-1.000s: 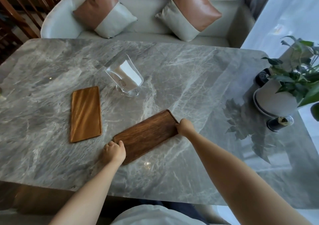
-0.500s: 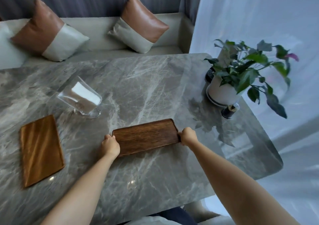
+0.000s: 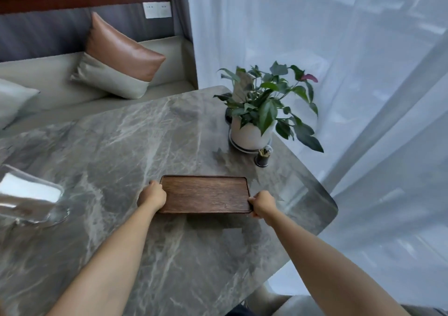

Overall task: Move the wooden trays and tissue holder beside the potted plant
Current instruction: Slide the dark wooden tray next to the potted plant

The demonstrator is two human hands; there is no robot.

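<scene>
Grey veined marble bench fills my view, rounded corner at far right by the sheer curtain. On that corner: green leafy potted plant in a white round pot, a small dark glass jar touching its near side. Dark brown rectangular wooden tray sits level, near the plant on its near-left side, not yet beside it; a shadow under its near edge suggests it is lifted slightly off the bench, though I cannot be sure. Clear acrylic tissue holder with white tissues stands at far left, well apart from the plant. No second tray in view. Judgement: first tray nearly placed; the other tray and the holder are left. Left hand closed around the tray's left short edge, right hand closed on its near-right corner; both forearms reach forward, nearly straight, wrists low.
</scene>
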